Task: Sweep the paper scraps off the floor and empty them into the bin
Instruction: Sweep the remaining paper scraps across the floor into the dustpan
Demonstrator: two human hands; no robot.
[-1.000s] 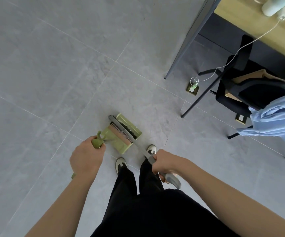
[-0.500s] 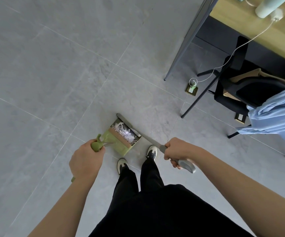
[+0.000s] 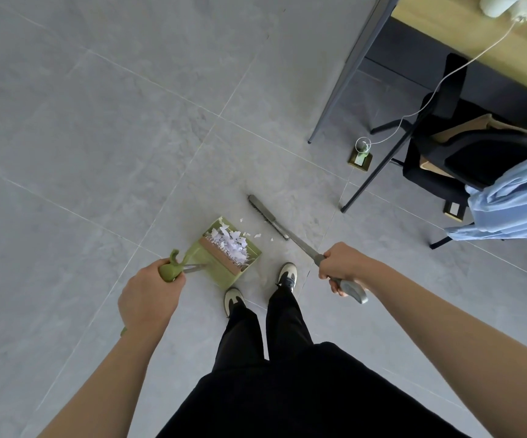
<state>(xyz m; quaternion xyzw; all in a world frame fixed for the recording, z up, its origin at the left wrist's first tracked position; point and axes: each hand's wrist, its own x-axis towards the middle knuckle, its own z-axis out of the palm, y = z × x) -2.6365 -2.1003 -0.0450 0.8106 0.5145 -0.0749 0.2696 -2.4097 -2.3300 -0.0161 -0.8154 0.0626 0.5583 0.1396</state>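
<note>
The left hand [image 3: 148, 300] is seen from the back, forearm reaching forward from the lower left, its fingers wrapped round the green handle [image 3: 169, 273] of the dustpan [image 3: 224, 263]. The dustpan is set on the grey tiled floor [image 3: 98, 137] just ahead of the shoes [image 3: 287, 275], and a heap of white paper scraps [image 3: 230, 243] is held inside it. A few loose scraps [image 3: 257, 235] are seen on the floor beside the pan's right edge, between pan and broom. The right hand [image 3: 339, 268] is stretched out from the lower right, fingers clamped on the grey handle of the broom [image 3: 287, 230], whose end sticks out behind the palm. The broom's dark head [image 3: 260, 208] is angled away up and left, well clear of the dustpan; whether it touches the floor cannot be told. To the right, a black chair [image 3: 464, 159] draped with a blue shirt [image 3: 515, 203] is parked under a wooden desk [image 3: 464, 30]. A white cable [image 3: 429, 101] is run down to a floor socket [image 3: 361, 158].
</note>
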